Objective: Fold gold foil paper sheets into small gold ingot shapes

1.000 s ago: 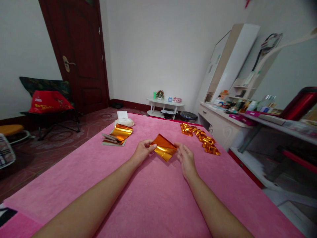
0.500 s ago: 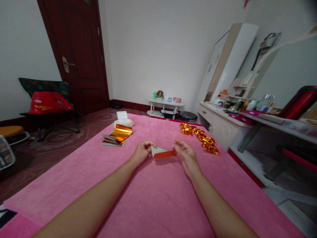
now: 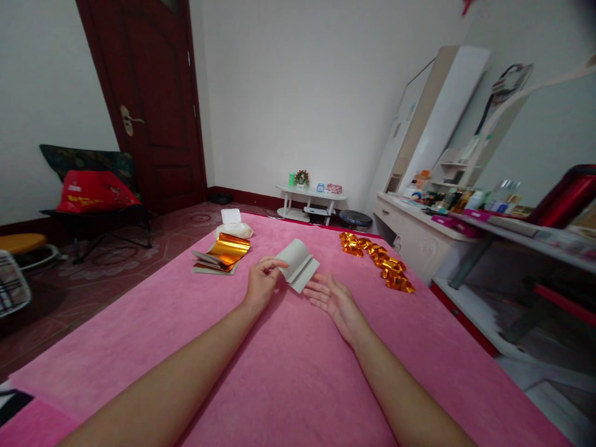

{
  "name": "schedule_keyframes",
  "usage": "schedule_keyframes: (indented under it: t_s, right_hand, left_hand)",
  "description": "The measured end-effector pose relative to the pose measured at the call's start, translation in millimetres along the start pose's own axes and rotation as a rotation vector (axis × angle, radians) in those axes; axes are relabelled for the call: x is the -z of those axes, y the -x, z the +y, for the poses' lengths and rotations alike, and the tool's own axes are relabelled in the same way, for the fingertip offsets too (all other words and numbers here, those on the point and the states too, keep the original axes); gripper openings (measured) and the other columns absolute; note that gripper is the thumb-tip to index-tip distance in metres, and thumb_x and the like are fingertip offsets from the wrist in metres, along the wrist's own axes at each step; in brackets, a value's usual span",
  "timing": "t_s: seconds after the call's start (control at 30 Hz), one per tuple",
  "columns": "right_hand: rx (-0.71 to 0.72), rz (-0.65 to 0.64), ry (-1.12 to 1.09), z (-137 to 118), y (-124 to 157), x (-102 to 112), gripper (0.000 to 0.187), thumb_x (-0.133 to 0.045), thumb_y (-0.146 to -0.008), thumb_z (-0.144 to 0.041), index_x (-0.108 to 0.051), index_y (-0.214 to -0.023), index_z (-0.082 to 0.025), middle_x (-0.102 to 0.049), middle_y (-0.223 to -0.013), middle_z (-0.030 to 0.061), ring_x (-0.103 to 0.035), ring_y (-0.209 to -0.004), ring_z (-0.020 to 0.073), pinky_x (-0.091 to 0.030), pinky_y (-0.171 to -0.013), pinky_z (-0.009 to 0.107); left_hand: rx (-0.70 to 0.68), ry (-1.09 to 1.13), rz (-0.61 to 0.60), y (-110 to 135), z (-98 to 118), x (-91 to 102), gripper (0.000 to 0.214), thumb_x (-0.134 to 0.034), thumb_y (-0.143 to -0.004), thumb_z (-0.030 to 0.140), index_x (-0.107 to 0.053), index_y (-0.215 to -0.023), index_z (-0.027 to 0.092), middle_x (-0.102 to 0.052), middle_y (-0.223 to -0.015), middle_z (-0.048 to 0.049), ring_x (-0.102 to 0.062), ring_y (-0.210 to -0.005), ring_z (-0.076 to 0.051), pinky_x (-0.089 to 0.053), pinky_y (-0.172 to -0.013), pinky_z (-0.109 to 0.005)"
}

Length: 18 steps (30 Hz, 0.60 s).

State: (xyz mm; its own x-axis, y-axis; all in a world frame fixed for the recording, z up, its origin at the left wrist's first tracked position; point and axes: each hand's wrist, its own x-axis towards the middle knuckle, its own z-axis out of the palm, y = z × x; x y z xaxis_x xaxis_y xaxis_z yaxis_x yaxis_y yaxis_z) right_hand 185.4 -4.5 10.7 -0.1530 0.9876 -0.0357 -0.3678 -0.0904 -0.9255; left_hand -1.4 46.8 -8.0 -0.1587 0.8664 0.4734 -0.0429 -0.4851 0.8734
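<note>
Left hand (image 3: pixel 261 285) pinches sheet (image 3: pixel 298 264), grey side up; right hand (image 3: pixel 333 301) spread, at sheet's 5 o'clock.

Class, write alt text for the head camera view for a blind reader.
The left hand pinches a curled sheet, pale grey side showing, over a pink cloth; the open right hand lies beside it. Gold foil sheets are stacked further left, folded gold pieces lined up on the right.
</note>
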Motion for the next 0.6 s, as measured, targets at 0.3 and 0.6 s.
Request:
schedule_keyframes:
  t_s: [0.3, 0.6]
  right_hand:
    - [0.057, 0.148, -0.046, 11.1, -1.1, -9.6, 0.047, -0.075, -0.067, -0.037, -0.051, -0.106, -0.024, -0.067, -0.106, 0.0063, -0.066, -0.09, 0.0203, -0.05, -0.081, 0.035]
    - [0.148, 0.224, -0.103, 8.9, -8.4, 1.6, 0.045, -0.077, -0.053, -0.018, -0.061, -0.095, -0.019, -0.068, -0.074, 0.0006, -0.063, -0.062, 0.014, -0.05, -0.06, 0.025]
  left_hand:
    - [-0.205, -0.097, -0.204, 15.8, 17.4, -13.9, 0.022, -0.052, -0.079, 0.014, -0.073, -0.085, 0.017, -0.064, -0.083, -0.0044, -0.058, -0.079, -0.016, -0.044, -0.07, -0.025]
    - [-0.302, -0.128, -0.306, 29.4, 28.2, -22.6, 0.028, -0.051, -0.078, 0.008, -0.072, -0.093, 0.019, -0.065, -0.091, -0.0044, -0.06, -0.082, -0.015, -0.046, -0.071, -0.024]
